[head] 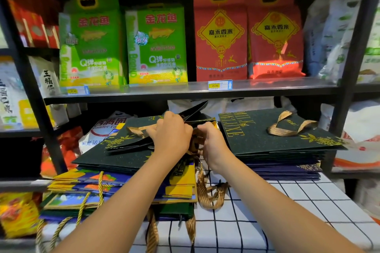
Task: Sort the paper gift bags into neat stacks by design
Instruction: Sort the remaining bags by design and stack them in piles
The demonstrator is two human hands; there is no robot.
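Note:
A messy pile of paper gift bags lies at the left on a checked cloth: dark green bags (115, 158) with gold print on top, blue-and-yellow patterned bags (82, 183) beneath. My left hand (171, 133) grips the top edge of a half-opened dark green bag (139, 129) lifted off that pile. My right hand (211, 141) pinches gold ribbon handles (194, 144) beside it. At the right sits a neat stack of dark green bags (273, 135) marked "MILK DELUXE", with dark blue bags (287, 172) under it.
The white cloth with black grid lines (287, 211) covers the table front right. A black metal shelf (185, 90) just above holds green rice bags (90, 43) and red rice bags (220, 37). Sacks crowd the space behind and beside the stacks.

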